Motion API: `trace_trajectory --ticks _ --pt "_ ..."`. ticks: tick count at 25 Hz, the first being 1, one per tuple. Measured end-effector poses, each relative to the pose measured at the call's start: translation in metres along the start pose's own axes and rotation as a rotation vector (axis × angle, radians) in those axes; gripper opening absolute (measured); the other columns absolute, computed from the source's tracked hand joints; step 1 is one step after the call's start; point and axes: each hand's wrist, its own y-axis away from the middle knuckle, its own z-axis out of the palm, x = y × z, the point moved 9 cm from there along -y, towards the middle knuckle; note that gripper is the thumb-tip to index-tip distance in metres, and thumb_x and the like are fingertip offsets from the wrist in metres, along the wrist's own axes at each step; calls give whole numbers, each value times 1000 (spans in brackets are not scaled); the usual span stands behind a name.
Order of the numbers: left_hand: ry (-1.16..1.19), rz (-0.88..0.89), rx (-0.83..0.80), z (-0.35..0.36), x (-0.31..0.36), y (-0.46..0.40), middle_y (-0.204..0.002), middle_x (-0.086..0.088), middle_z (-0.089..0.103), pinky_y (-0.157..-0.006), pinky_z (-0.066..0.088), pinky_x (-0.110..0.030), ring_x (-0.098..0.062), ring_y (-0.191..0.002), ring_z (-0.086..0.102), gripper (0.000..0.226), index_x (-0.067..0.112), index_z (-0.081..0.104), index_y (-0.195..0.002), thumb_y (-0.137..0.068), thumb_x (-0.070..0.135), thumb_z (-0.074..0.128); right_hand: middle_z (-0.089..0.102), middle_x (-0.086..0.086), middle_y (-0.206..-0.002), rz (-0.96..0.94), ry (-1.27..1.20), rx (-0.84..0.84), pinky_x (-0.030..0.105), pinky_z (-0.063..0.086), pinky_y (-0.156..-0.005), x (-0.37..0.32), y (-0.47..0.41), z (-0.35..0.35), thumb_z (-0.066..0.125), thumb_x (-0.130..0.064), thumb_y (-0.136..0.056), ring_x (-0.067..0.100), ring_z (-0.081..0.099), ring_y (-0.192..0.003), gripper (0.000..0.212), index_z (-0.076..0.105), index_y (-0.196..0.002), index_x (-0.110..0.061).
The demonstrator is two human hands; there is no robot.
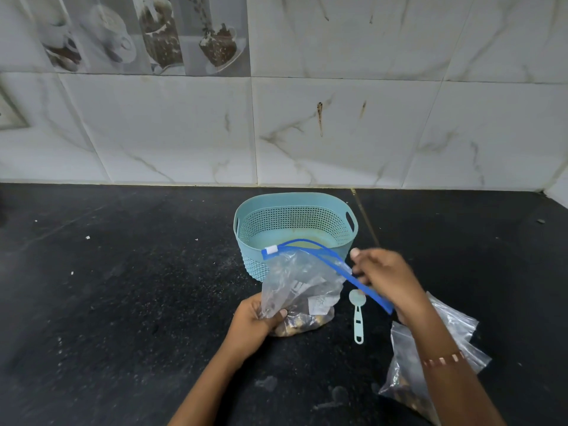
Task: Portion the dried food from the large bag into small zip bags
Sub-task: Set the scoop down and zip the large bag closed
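Note:
A clear large bag (302,290) with a blue slider zip (338,265) stands on the black counter, brown dried food pooled at its bottom. My left hand (255,321) grips the bag's lower left side. My right hand (387,281), blurred, pinches the blue zip strip at the bag's right end and holds the mouth open. A small pale green scoop (358,315) lies on the counter just right of the bag. Small clear zip bags (455,327) lie under my right forearm, and one of them (405,379) holds some brown food.
A pale blue perforated basket (295,210) stands right behind the large bag, nothing visible inside it. A white tiled wall (338,127) bounds the counter at the back. Bare black counter (123,287) stretches to the left, speckled with crumbs.

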Motion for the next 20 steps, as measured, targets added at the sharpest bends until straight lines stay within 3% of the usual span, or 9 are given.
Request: trace_trajectory --ticks 2,4,6,9,13,15,18,20 --pt "-1 -4 7 -1 -2 0 -66 6 71 -58 49 -16 -6 -61 64 18 11 67 -80 -81 -6 63 59 6 -66 174 -102 -165 43 52 -73 21 2 24 54 -34 -90 23 57 -62 27 62 -83 -10" --pt "5 -1 15 -2 -3 1 -72 2 72 -62 52 -19 -10 -66 66 17 10 68 -82 -81 -6 63 56 7 -63 199 -164 -219 44 53 -73 20 4 34 59 -27 -88 23 56 -58 23 62 -81 -6" --pt "-10 6 22 -3 -3 1 -76 -3 72 -65 52 -22 -12 -68 65 15 8 69 -84 -82 -6 62 57 7 -65 148 -190 -221 38 56 -65 9 3 32 63 -14 -85 17 56 -53 14 61 -74 -4" --pt "-35 16 14 -1 1 1 -63 4 67 -58 47 -19 -5 -58 58 18 9 66 -74 -84 -4 59 55 10 -68 35 -234 -138 20 54 -47 -12 0 14 65 2 -80 11 55 -48 11 60 -71 -3" --pt "-41 39 -30 3 8 3 -61 6 70 -59 48 -14 -4 -59 61 18 12 69 -72 -85 2 60 55 9 -62 -112 -113 -4 16 39 -36 -37 -2 -6 68 -1 -78 10 43 -38 9 62 -73 -5" --pt "-16 44 -24 1 8 3 -58 6 67 -57 47 -14 -4 -56 58 19 10 66 -72 -85 -1 60 53 5 -62 -111 4 -52 17 36 -35 -39 2 4 69 -8 -79 9 40 -38 6 63 -80 -7" --pt "33 27 -23 -1 6 2 -49 7 62 -51 42 -13 2 -47 53 23 11 61 -67 -86 -3 57 61 -7 -72 -65 132 -249 20 42 -41 -31 11 26 69 -6 -78 14 50 -51 12 64 -89 -9" --pt "29 28 -30 1 8 1 -52 6 64 -51 42 -15 -1 -48 54 24 12 65 -65 -86 0 59 64 -2 -74 -93 117 -201 19 41 -40 -37 10 13 67 -2 -79 11 48 -43 7 65 -84 -6"
